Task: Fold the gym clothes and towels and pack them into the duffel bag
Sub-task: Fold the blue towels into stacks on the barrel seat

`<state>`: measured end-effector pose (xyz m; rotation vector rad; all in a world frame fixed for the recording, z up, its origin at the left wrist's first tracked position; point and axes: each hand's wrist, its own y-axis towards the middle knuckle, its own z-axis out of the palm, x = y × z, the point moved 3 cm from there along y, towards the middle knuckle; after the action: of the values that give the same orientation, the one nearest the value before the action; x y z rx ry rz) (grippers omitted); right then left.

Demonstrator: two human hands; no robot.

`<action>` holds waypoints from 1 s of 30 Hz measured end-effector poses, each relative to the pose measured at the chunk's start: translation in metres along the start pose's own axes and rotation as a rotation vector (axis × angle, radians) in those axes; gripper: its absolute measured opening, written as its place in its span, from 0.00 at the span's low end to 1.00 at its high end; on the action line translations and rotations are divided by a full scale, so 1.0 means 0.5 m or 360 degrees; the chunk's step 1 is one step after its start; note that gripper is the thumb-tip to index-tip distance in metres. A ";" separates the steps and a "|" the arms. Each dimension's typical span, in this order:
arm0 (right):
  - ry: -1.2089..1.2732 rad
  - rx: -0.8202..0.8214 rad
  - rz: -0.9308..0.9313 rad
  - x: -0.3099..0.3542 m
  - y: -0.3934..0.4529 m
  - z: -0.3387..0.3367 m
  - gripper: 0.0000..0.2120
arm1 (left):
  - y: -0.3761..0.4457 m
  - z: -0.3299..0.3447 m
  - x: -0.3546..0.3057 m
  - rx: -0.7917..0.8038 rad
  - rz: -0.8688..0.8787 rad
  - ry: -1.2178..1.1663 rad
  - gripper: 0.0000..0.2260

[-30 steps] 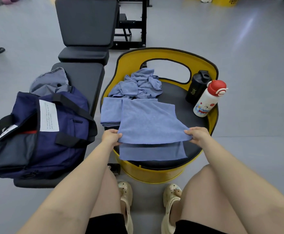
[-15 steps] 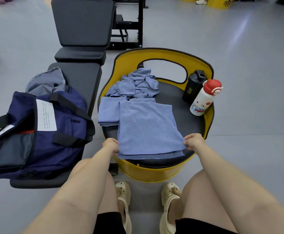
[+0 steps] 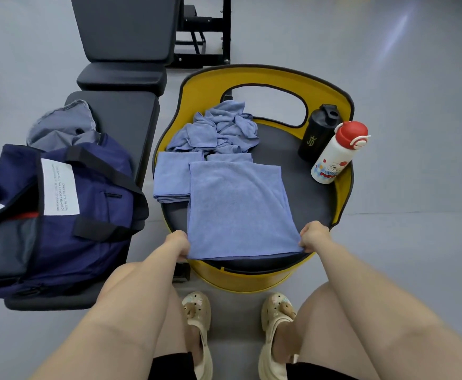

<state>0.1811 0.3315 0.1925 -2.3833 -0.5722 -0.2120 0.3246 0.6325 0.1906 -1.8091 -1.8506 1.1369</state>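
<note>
A blue towel lies folded in half on the black seat of a yellow round stool. My left hand pinches its near left corner and my right hand pinches its near right corner, at the seat's front edge. Under its left side sits a smaller folded blue towel. Behind them lies a crumpled blue towel. The navy duffel bag stands open on the bench at my left, with a grey garment behind it.
A black shaker bottle and a white bottle with a red cap stand at the stool's right rim. A black weight bench runs along the left, with its backrest further away. My legs and cream clogs are below the stool.
Both hands pulled the towel's top layer toward me until its edge met the lower layer's near edge, so the half fold is closed. The view shifted slightly.
</note>
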 end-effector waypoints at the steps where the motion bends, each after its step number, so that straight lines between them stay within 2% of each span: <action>1: -0.0028 -0.0019 -0.0010 0.000 0.004 0.001 0.11 | 0.004 0.004 0.001 0.0014 -0.0008 0.0031 0.13; 6: -0.0190 -0.0012 -0.0050 0.000 0.012 0.009 0.11 | 0.014 0.013 -0.002 0.0048 0.0013 0.0125 0.10; 8: -0.0268 0.0075 -0.0055 0.005 0.008 0.010 0.13 | 0.007 0.008 -0.008 0.0060 -0.0001 0.0220 0.03; 9: -0.0282 0.0119 -0.0049 0.009 0.005 0.008 0.14 | 0.011 0.006 -0.008 0.0055 -0.0016 0.0266 0.07; 10: -0.0273 0.0143 -0.0047 0.014 0.003 0.003 0.14 | 0.013 0.003 -0.008 0.0035 -0.0011 0.0334 0.16; 11: -0.0237 0.0136 -0.0053 0.021 0.004 -0.003 0.13 | 0.009 -0.005 -0.013 -0.0044 -0.0027 0.0365 0.22; 12: -0.0172 0.0099 -0.0067 0.027 0.009 -0.010 0.12 | 0.005 -0.015 -0.020 -0.0201 0.0004 0.0401 0.23; 15: 0.0147 -0.0056 -0.0126 0.043 0.034 -0.030 0.07 | -0.010 -0.038 -0.069 -0.0649 0.0312 0.0533 0.16; 17: 0.0324 -0.0115 -0.0152 0.057 0.048 -0.039 0.05 | -0.012 -0.033 -0.111 -0.0735 0.0561 0.0570 0.14; 21: 0.0501 -0.0152 -0.0175 0.099 0.085 -0.039 0.04 | 0.005 0.020 -0.195 -0.0574 0.0973 0.0649 0.22; 23: 0.0559 -0.0188 -0.0164 0.117 0.109 -0.038 0.03 | 0.019 0.047 -0.226 -0.0499 0.1095 0.0702 0.24; 27: 0.0636 -0.0273 -0.0154 0.134 0.156 -0.032 0.03 | 0.042 0.100 -0.269 -0.0350 0.1177 0.0774 0.24; 30: 0.0633 -0.0332 -0.0169 0.140 0.190 -0.028 0.03 | 0.058 0.132 -0.286 -0.0332 0.1175 0.0889 0.25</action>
<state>0.2867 0.2819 0.1691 -2.4146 -0.5041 -0.8066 0.3197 0.4737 0.1708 -2.6904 -1.0243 0.5123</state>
